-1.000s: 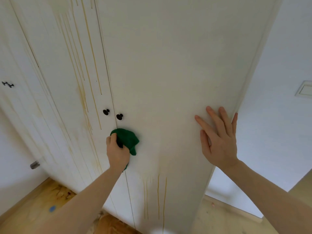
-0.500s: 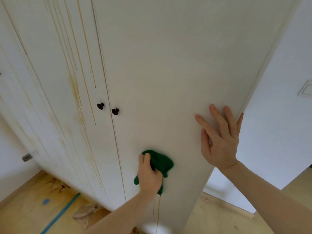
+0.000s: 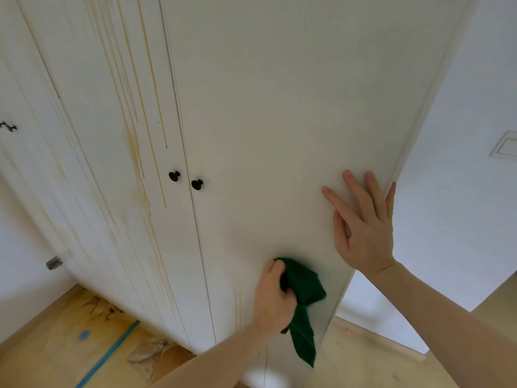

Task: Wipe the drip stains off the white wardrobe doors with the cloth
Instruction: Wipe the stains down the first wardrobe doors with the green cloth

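Observation:
My left hand [image 3: 272, 301] grips a bunched green cloth [image 3: 305, 292] and presses it against the lower part of the right wardrobe door [image 3: 279, 107]. A loose end of the cloth hangs down below the hand. My right hand [image 3: 363, 228] lies flat with spread fingers on the same door near its right edge. Yellow-brown drip stains [image 3: 145, 130] run in long streaks down the left door [image 3: 112, 135]. A faint streak [image 3: 238, 309] also remains low on the right door, left of the cloth.
Two black knobs [image 3: 186, 180] sit where the doors meet. Further left are another white door with a dark handle [image 3: 8, 126] and a metal fitting [image 3: 53, 263]. The wooden floor [image 3: 56, 337] shows stains, blue tape and crumpled paper. A wall switch [image 3: 505, 147] is at right.
My left hand has carried the cloth down and to the right across the right door, from just under the knobs to near its lower right edge. My right hand stays flat on the door.

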